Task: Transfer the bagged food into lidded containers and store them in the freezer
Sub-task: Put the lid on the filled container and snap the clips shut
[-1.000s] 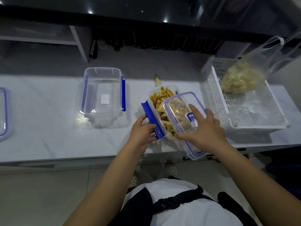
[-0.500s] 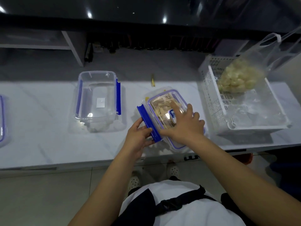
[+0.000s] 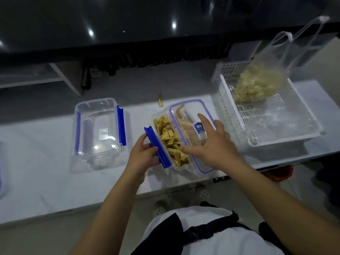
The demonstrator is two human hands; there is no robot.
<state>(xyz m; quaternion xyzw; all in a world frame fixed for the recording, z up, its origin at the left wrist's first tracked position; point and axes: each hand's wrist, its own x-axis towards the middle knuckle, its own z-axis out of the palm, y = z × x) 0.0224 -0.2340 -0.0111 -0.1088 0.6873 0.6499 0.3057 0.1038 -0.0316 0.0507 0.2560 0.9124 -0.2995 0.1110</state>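
Container (image 3: pixel 170 144): centre frame, on white counter (image 3: pixel 46 172), filled with yellow strips.
Lid (image 3: pixel 191 129): tilted, covering container's right half.
Left hand (image 3: pixel 142 155): gripping blue clip (image 3: pixel 157 147).
Right hand (image 3: pixel 215 144): fingers spread, on lid.

Hands (image 3: pixel 211 146) on lid (image 3: pixel 191 126), container (image 3: pixel 171 142)

The label text on the lid (image 3: pixel 199 131) just beyond the right-hand fingers (image 3: pixel 204 122) is blurred past reading. The food under that lid is veiled (only pale shapes show). Far left of the left-hand fingers (image 3: pixel 145 144), a blue-edged piece (image 3: pixel 1 173) is cut by the frame edge.
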